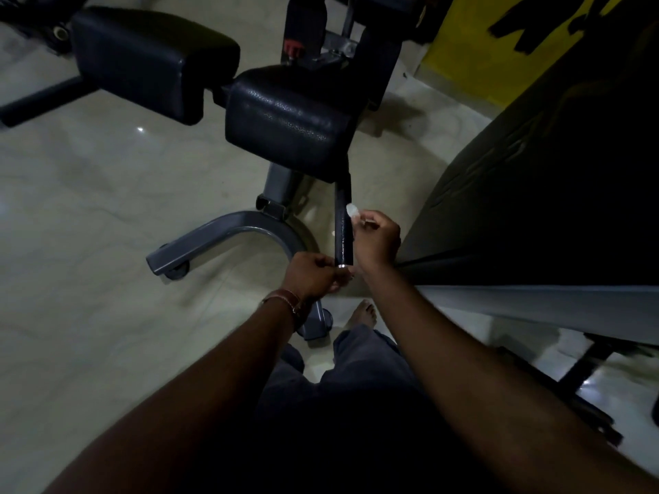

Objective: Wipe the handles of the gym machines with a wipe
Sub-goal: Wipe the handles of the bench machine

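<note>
Handle (343,228): one, a dark textured tube running down from under the near seat pad, with a bright metal ring at its lower end.

Wipe (352,211): one small white piece, pinched in the right hand (376,240) between thumb and curled fingers, touching the handle's right side near its upper part.

Left hand (313,278): fingers curled at the handle's bottom end, at the metal ring; whether they actually clasp the tube cannot be told, since the fingertips are hidden and blurred. A bracelet (285,302) sits on that wrist.

Pads: two, black and padded. The near pad (289,119) lies just above the pinched wipe; the far pad (149,58) sits well to the upper left.

Base (228,240): one curved grey steel foot, left of both hands, its end resting on the pale floor (89,208).

Panel (535,180): one large dark slab close on the right of the right hand, crowding that side.

Wall (474,41): yellow with black marks, far beyond the grip.

Foot (363,313): one bare, below the hands.
</note>
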Motion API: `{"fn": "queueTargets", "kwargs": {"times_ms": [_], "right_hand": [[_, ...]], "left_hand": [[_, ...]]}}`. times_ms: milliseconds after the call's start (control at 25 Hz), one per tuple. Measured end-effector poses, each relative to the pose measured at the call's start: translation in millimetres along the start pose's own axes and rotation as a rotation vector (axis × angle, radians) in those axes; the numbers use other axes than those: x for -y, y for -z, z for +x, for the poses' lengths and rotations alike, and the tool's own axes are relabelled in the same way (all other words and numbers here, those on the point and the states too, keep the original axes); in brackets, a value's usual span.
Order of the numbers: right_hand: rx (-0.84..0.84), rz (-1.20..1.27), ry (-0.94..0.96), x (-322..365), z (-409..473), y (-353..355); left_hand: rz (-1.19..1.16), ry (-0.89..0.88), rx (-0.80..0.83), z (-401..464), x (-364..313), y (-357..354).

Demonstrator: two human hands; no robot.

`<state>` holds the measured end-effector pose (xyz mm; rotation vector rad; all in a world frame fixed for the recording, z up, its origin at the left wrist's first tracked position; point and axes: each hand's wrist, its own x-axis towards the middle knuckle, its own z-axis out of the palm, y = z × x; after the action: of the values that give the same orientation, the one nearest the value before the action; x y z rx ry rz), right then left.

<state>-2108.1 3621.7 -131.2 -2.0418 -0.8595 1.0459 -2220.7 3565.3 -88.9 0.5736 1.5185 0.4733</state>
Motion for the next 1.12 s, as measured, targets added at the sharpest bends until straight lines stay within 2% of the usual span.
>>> {"fn": "queueTargets", "kwargs": {"times_ms": [80,200,280,400,520,560,640,680,760,840,1000,1040,1120], "right_hand": [[0.082,0.338,-0.258,7.7,21.9,-13.1],[0.406,0.783,-0.508,22.6,58.4,-31.6],[0.442,0.850,-0.613,25.6,70.1,-39.4],[0.573,0.942,-0.645,4.6,47.8,-29.3],[0.641,0.812,-0.638,-14.6,30.2,-11.4],[0.639,0.767,-0.599,-15.2,32.4,-11.8],[0.461,0.705,-0.525,0.2,45.3,-18.4],[0.330,0.621,-0.418,9.6,53.5,-21.1],[0.149,0.266,-0.082,29.4,61.2,-14.6],[0.134,-0.063,0.264,35.4,59.7,-2.8],[0.184,-0.429,0.804,8.4,9.5,21.4],[0.215,-0.485,0.884,3.8,-2.6,26.1],[0.271,-0.533,0.779,8.7,-6.7,29.0]], "left_hand": [[-0.012,0.008,0.002,1.9,2.5,-0.8],[-0.079,0.029,0.027,4.9,2.4,-2.8],[-0.106,0.028,0.030,5.8,2.4,-2.4],[-0.145,0.020,0.030,0.7,2.9,-3.7],[-0.146,0.004,0.044,-1.1,0.7,-3.4],[-0.139,-0.002,0.050,-0.6,0.0,-2.9],[-0.131,0.001,0.058,0.8,-1.8,-2.2],[-0.131,0.006,0.062,0.6,-2.2,-1.8],[-0.127,0.007,0.078,-0.3,-2.4,0.0],[-0.132,0.013,0.089,-1.8,-2.1,2.5],[-0.113,0.024,0.117,-1.4,-1.7,7.8],[-0.094,0.022,0.129,-0.3,-3.0,9.1],[-0.031,0.008,0.142,2.7,-5.3,11.5]]}}
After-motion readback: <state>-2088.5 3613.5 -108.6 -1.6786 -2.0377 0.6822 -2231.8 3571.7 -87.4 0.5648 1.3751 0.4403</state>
